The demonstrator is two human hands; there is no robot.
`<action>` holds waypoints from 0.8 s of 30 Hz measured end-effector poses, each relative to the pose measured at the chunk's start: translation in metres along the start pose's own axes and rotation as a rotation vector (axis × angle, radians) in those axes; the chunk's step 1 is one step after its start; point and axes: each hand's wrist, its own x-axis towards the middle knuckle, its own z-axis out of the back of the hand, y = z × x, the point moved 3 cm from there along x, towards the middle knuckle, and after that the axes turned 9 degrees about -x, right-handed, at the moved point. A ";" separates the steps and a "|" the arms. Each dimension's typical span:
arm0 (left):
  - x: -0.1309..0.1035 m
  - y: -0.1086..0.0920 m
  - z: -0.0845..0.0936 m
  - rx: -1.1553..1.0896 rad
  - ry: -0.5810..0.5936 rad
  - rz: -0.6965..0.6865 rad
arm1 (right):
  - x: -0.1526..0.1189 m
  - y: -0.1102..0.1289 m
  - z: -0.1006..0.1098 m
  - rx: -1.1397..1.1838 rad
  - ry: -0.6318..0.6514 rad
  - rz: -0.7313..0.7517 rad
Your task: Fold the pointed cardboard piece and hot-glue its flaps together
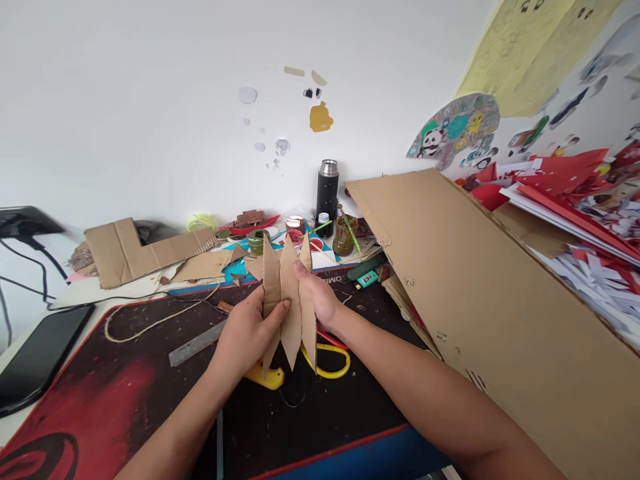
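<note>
Several pointed cardboard strips [291,317] stand side by side between my hands, raised above the dark desk mat. My left hand [249,328] is closed on their left side, its thumb lying across the front. On the right side my right hand [317,297] pinches them, thumb on the front face and its other fingers hidden behind. Below them lie yellow-handled scissors [334,373] and a yellow-handled tool [271,378], partly covered by the strips and my left hand. A metal ruler [197,343] rests to the left of my left hand.
A large cardboard panel [480,267] leans along the right. Behind the strips stand paint jars [256,243], a black thermos [327,193] and a jar with a brush [343,238]. Cardboard offcuts [117,250], a string loop [113,333] and a phone [43,357] lie left.
</note>
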 end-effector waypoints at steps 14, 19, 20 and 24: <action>-0.005 -0.006 -0.004 0.278 -0.091 -0.004 | 0.002 -0.005 0.004 -0.005 -0.056 -0.030; -0.006 -0.007 -0.006 0.319 -0.098 -0.011 | 0.002 -0.003 0.003 0.016 -0.032 -0.013; -0.006 -0.007 -0.007 0.329 -0.105 -0.016 | 0.002 -0.003 0.003 0.010 -0.030 -0.005; -0.006 -0.006 -0.008 0.362 -0.113 -0.029 | 0.003 -0.003 0.004 -0.020 -0.036 0.012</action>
